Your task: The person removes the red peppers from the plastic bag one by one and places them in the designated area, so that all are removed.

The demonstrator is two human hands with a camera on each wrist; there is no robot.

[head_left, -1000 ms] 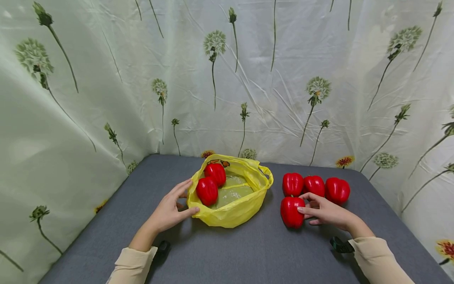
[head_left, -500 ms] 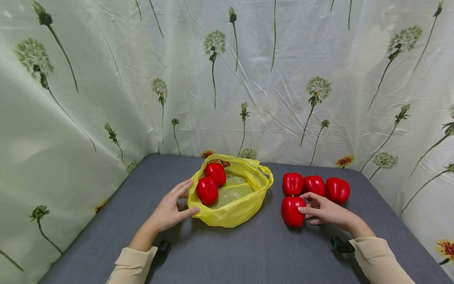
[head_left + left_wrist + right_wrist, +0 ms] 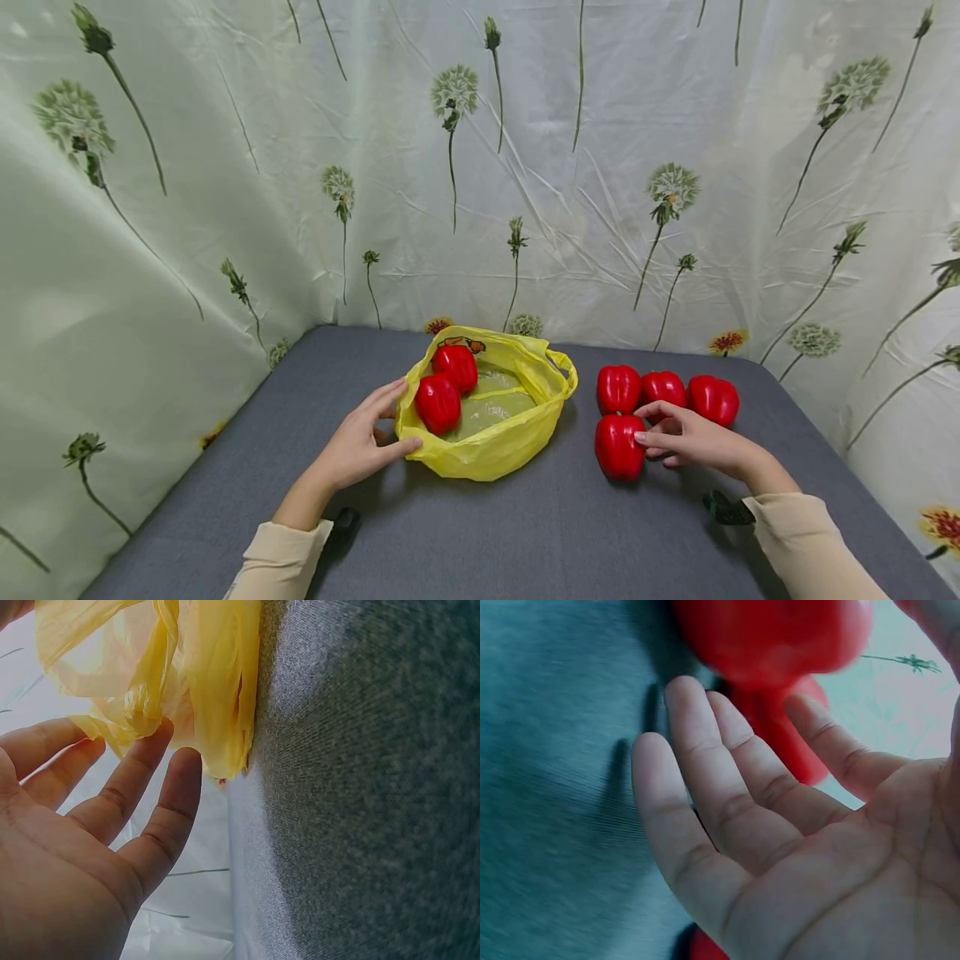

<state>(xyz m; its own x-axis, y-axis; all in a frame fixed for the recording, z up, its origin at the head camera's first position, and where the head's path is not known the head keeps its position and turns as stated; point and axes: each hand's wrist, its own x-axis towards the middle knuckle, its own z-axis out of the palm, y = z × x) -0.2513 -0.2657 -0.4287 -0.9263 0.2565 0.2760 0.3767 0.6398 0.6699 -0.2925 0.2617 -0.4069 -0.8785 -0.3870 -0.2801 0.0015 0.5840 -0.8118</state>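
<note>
A yellow plastic bag [image 3: 487, 450] stands wide-mouthed on the grey table, with two red bell peppers [image 3: 438, 404] inside at its left. My left hand [image 3: 360, 442] touches the bag's left side, thumb and fingers spread along the rim. In the left wrist view its fingertips [image 3: 187, 769] meet the yellow film without curling round it. To the bag's right lies another red bell pepper [image 3: 618, 448]. My right hand [image 3: 697, 442] hovers at that pepper's right side, its fingers relaxed. The right wrist view has a gap between the fingers [image 3: 686, 712] and the nearest pepper [image 3: 772, 634].
Behind the right hand, a row of three red bell peppers [image 3: 663, 392] sits close together. A floral curtain [image 3: 555, 208] hangs along the table's back and sides. The grey tabletop [image 3: 525, 542] stretches in front of the bag.
The front pepper at the right shifted very slightly right, and my right hand's fingers have since eased off it a little to the right. My left hand and the bag stay put.
</note>
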